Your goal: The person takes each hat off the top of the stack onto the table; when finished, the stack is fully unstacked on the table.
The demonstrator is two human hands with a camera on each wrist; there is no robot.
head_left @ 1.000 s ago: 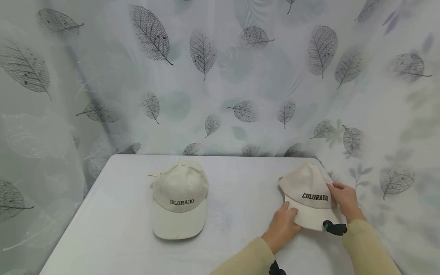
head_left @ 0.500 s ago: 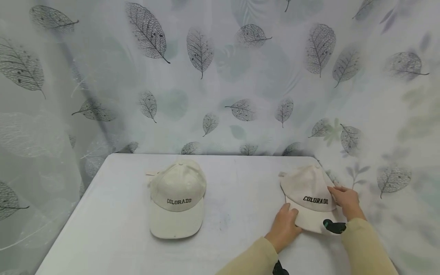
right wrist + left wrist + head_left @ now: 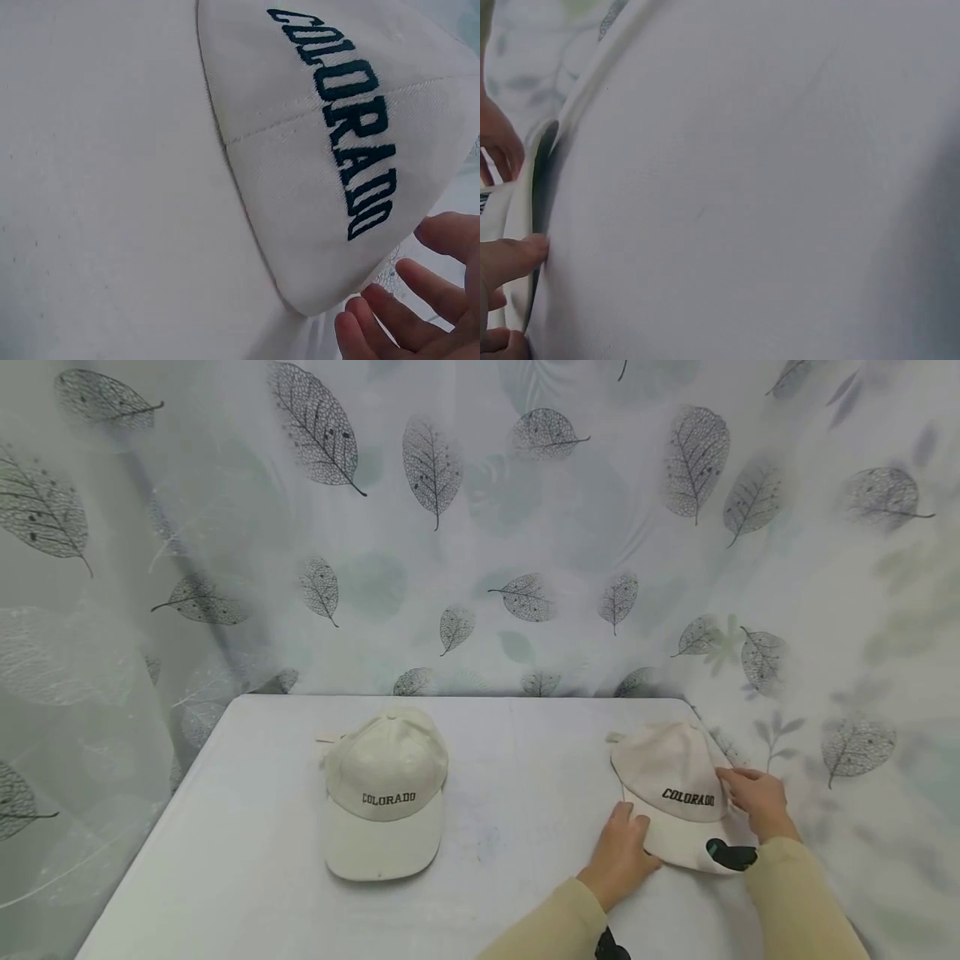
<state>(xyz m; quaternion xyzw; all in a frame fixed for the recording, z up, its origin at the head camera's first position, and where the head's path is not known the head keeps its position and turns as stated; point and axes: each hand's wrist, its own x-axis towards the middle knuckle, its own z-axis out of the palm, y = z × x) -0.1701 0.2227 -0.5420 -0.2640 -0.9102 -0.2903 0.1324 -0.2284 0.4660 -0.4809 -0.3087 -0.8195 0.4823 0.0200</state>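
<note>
Towards the right end of the table, a pale cream baseball cap (image 3: pixel 667 764) with dark COLORADO lettering lies with its brim towards me. My left hand (image 3: pixel 618 852) holds the brim's left front edge; the left wrist view shows its thumb (image 3: pixel 521 255) over that edge. At the crown's right side is my right hand (image 3: pixel 757 797). In the right wrist view its fingers (image 3: pixel 405 311) are spread and loosely bent, with tips against the fabric. A second COLORADO cap (image 3: pixel 386 777), slightly greener, sits left of centre, apart from both hands.
Both caps rest on a white-covered table (image 3: pixel 510 827). Behind and beside it hangs a leaf-printed curtain (image 3: pixel 480 527), close to the table's right edge near the held cap. A dark wrist device (image 3: pixel 731 855) overlaps the brim in the head view.
The right cap has shifted slightly right and towards me, its brim settling lower; its back strap shows more. Both hands moved with it. The left cap only shifts with the camera.
</note>
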